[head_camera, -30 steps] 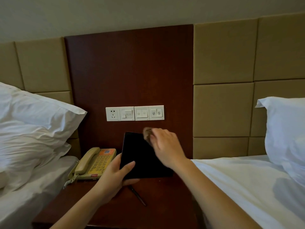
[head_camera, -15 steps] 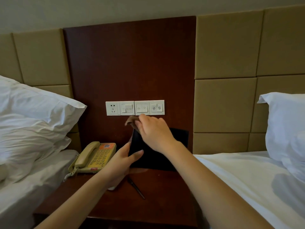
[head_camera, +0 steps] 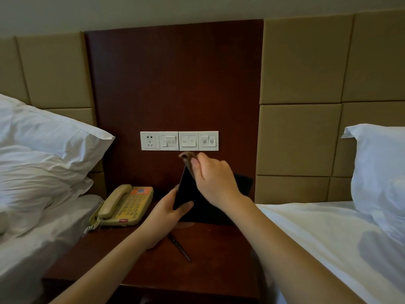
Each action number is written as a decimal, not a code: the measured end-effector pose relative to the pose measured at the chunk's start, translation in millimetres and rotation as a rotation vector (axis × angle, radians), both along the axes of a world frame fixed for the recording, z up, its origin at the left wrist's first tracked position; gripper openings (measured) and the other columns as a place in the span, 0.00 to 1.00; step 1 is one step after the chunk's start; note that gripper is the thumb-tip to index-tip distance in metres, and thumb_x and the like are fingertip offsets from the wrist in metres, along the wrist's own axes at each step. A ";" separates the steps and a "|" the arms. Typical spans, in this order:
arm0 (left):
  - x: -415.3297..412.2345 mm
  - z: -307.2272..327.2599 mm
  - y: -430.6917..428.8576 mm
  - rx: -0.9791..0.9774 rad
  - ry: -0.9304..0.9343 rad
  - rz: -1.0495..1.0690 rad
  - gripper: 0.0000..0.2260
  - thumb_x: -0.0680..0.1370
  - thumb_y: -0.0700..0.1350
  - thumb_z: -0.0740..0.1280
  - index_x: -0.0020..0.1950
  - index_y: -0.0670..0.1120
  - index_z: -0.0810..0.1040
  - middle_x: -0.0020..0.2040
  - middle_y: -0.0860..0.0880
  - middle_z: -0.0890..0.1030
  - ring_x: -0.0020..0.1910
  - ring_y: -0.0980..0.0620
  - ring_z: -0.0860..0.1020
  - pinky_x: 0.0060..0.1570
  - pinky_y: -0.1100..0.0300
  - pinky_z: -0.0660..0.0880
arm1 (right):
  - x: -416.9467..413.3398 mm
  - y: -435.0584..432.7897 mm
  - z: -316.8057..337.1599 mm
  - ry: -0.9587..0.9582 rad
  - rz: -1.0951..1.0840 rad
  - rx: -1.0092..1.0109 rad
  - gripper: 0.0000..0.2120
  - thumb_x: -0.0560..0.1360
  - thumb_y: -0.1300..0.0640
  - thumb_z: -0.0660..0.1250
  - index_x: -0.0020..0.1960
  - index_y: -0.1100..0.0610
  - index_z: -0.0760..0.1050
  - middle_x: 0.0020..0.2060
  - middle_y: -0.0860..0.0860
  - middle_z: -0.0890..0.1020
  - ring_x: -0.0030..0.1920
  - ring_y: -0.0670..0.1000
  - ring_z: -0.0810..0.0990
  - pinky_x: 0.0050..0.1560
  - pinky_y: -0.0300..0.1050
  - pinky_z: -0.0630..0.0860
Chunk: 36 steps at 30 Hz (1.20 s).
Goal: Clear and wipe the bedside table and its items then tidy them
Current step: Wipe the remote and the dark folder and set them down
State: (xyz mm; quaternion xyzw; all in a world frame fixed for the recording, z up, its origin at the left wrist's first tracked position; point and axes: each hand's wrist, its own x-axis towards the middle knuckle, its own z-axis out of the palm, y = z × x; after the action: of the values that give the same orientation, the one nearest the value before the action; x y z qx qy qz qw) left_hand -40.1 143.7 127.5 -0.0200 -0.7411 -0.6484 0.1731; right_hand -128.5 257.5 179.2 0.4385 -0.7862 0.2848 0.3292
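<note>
Dim warm light falls brightest on the pillows [head_camera: 48, 137], the table [head_camera: 219, 260] lies dark, and wall panels [head_camera: 306, 62] bow toward the edges.

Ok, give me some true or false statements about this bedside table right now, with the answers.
1. The left hand grips the black folder. True.
2. The right hand holds a white cloth. False: the cloth is brown.
3. A pen lies on the bedside table. True.
4. The handset of the telephone is off its cradle. False: it rests on the telephone.
5. The black folder lies flat. False: it stands tilted on its lower edge.
</note>
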 end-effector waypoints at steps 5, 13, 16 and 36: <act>-6.3 -9.5 0.5 0.044 -0.012 0.016 0.13 0.77 0.41 0.66 0.59 0.53 0.73 0.57 0.52 0.79 0.53 0.53 0.80 0.47 0.51 0.81 | 14.2 -11.9 -7.8 0.118 -0.017 -0.055 0.12 0.81 0.51 0.50 0.45 0.54 0.68 0.34 0.46 0.71 0.35 0.49 0.70 0.46 0.49 0.65; -14.2 -8.6 -17.1 -0.585 0.021 0.263 0.16 0.80 0.40 0.60 0.66 0.55 0.71 0.46 0.59 0.76 0.41 0.61 0.76 0.36 0.72 0.73 | -37.1 33.5 4.0 -0.397 -0.112 -0.796 0.14 0.82 0.51 0.54 0.43 0.55 0.72 0.33 0.45 0.73 0.37 0.51 0.73 0.38 0.45 0.66; -14.0 -19.8 -31.5 -0.800 0.093 0.404 0.21 0.78 0.36 0.62 0.68 0.54 0.70 0.53 0.55 0.78 0.50 0.57 0.78 0.43 0.76 0.70 | -49.0 57.9 1.8 -0.469 -0.118 -0.965 0.17 0.82 0.49 0.54 0.51 0.59 0.76 0.37 0.48 0.76 0.41 0.51 0.77 0.40 0.46 0.71; -10.9 -17.1 3.5 0.227 0.103 0.295 0.31 0.74 0.63 0.62 0.74 0.58 0.56 0.75 0.51 0.60 0.72 0.51 0.63 0.65 0.57 0.66 | -17.3 27.4 -60.3 -1.231 0.401 -0.739 0.17 0.78 0.63 0.64 0.60 0.44 0.76 0.57 0.50 0.80 0.58 0.53 0.78 0.62 0.55 0.74</act>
State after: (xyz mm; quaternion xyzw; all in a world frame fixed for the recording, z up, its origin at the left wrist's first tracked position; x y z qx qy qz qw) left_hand -51.0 147.2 110.4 0.0751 -0.6485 -0.6934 0.3050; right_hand -145.9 284.9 118.9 0.1955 -0.5864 0.7793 -0.1028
